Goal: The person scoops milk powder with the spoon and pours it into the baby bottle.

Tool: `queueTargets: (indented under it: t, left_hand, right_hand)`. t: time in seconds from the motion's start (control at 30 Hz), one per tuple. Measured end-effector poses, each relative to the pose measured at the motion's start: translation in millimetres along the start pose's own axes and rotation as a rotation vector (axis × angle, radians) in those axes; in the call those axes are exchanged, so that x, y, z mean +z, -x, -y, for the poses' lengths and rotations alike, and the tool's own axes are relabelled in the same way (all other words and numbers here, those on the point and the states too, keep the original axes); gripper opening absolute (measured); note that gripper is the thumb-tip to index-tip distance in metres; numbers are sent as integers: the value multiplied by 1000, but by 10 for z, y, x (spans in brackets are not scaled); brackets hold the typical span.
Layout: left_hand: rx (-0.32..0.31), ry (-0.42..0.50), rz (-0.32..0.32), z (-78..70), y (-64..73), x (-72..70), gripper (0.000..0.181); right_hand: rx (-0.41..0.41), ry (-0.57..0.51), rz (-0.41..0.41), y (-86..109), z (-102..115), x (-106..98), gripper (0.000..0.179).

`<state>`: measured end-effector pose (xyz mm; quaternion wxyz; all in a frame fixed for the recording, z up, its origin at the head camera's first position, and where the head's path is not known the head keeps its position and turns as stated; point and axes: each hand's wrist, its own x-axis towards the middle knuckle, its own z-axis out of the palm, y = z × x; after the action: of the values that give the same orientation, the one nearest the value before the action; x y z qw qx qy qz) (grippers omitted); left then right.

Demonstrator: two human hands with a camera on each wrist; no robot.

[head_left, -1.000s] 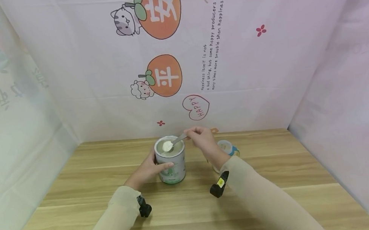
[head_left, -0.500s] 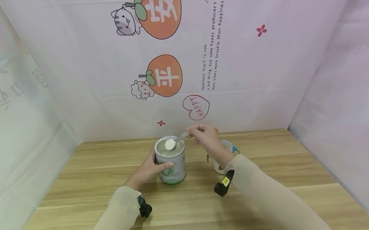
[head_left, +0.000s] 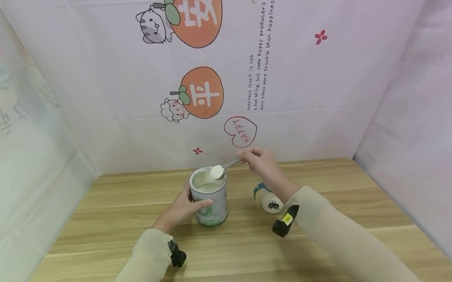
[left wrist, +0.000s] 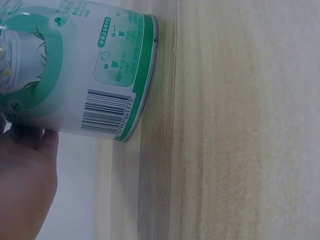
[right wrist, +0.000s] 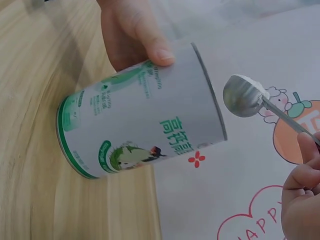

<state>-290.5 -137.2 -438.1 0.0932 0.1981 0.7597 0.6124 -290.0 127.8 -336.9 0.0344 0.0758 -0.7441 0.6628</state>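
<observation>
An open milk powder can, white and green, stands upright on the wooden table. My left hand grips its left side, thumb across the front; the left wrist view shows fingers against the can's side. With the right hand I pinch the handle of a metal spoon, a deep round bowl on a thin stem. White powder heaps over the spoon's bowl, which is over the can's right rim in the head view and just off the mouth in the right wrist view.
A cream cup with a teal handle and a small dark crab picture stands right of the can, partly hidden behind my right forearm. A printed white cloth hangs behind the table's back edge, with more cloth at both sides.
The right hand has moved right and slightly up, bringing the loaded spoon from above the can's middle to its right rim. The left hand and the can have stayed put.
</observation>
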Motion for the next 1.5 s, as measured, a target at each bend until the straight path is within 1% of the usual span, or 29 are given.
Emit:
queueTargets:
  t: [0.17, 0.23, 0.33, 0.5, 0.63, 0.73, 0.83, 0.93, 1.1, 1.33, 1.5]
  left_hand:
    - [4, -5, 4, 0, 0, 1, 99]
    - [5, -3, 5, -3, 3, 2, 99]
    - [2, 7, 1, -10, 12, 5, 100]
    - [7, 11, -4, 10, 20, 2, 96]
    - [10, 13, -7, 23, 17, 2, 95]
    - [6, 12, -7, 29, 18, 0, 95]
    - [6, 9, -4, 31, 18, -1, 95]
    - [9, 12, -2, 31, 13, -2, 95]
    - [16, 19, -1, 27, 4, 1, 95]
    - [-9, 10, -9, 25, 12, 8, 98]
    - [-9, 16, -14, 27, 11, 13, 96]
  right_hand:
    - [-15, -54, -9, 13, 39, -118, 16]
    - [-19, -73, -10, 22, 48, -175, 20]
    - [-22, -82, -8, 26, 45, -274, 20]
    - [-19, -59, -10, 30, 32, -451, 24]
    - [9, -51, -24, 44, 23, -593, 29]
    - [20, -53, -41, 61, 8, -692, 27]
    - [13, -53, -58, 82, -8, -779, 22]
    - [10, -71, -63, 103, -20, -855, 18]
    - [24, -90, -68, 142, -47, -971, 16]
    - [48, -142, -95, 211, -77, -1102, 12]
    - [43, -160, -108, 242, -100, -1185, 12]
